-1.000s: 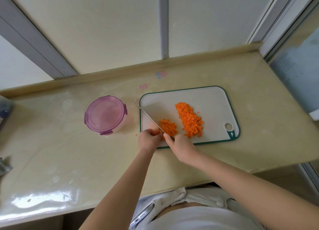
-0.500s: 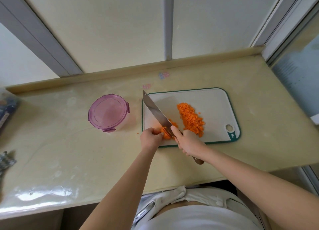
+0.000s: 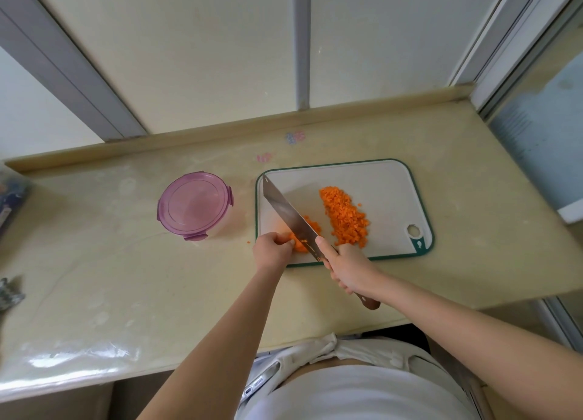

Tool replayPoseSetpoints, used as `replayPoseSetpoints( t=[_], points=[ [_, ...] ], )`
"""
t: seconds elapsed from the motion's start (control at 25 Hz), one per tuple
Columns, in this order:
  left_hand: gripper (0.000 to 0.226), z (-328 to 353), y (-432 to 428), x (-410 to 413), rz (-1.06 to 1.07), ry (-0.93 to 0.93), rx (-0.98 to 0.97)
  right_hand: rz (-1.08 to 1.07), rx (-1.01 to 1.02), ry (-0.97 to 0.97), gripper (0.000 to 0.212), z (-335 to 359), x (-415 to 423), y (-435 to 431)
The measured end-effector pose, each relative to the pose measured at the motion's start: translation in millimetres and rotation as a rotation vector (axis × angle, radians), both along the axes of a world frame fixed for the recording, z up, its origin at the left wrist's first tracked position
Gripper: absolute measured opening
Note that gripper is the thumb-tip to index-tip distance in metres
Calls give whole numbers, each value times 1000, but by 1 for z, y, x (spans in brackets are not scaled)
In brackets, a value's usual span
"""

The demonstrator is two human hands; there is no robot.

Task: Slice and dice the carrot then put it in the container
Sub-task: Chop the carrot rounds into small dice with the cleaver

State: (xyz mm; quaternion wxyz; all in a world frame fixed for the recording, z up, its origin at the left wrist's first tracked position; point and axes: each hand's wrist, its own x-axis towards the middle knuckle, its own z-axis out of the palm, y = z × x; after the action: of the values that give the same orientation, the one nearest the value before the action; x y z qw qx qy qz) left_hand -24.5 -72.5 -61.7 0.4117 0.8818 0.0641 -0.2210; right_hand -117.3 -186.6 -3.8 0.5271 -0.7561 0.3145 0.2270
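A white cutting board (image 3: 372,176) with a green rim lies on the counter. A long pile of diced carrot (image 3: 345,216) sits in its middle. A smaller bunch of carrot strips (image 3: 299,244) lies at the board's near left corner. My left hand (image 3: 272,251) holds that bunch with curled fingers. My right hand (image 3: 350,266) grips the wooden handle of a knife (image 3: 288,214), index finger along the blade's spine. The blade is tilted flat-side up and passes over the strips. A round container with a purple lid (image 3: 195,205) stands left of the board, lid on.
The beige counter (image 3: 126,277) ends at a raised back ledge (image 3: 220,132) under a panelled wall. Blurred items sit at the far left edge (image 3: 9,290). One carrot crumb (image 3: 248,242) lies on the counter between container and board. A phone (image 3: 262,378) sticks from my pocket.
A second ago the knife stood edge-down in the strips. It has since tipped over so its flat side shows. My left hand stays on the bunch.
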Motion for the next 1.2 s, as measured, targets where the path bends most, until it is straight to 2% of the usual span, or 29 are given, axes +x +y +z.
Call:
replayPoseSetpoints(
  t=[0.24, 0.72, 0.92, 1.08, 1.2],
  points=[
    [10, 0, -1, 0, 1, 4, -3, 2, 29, 2, 53, 0, -2, 0],
    [14, 1, 0, 2, 7, 28, 1, 151, -139, 35, 60, -5, 10, 1],
    [11, 0, 1, 3, -9, 23, -11, 200, -182, -84, 44, -7, 15, 7],
    [21, -2, 3, 3, -27, 10, 3, 245, -322, -100, 56, -18, 24, 18],
    [15, -2, 2, 2, -49, -18, 23, 195, -272, -128, 59, -21, 25, 11]
  ],
)
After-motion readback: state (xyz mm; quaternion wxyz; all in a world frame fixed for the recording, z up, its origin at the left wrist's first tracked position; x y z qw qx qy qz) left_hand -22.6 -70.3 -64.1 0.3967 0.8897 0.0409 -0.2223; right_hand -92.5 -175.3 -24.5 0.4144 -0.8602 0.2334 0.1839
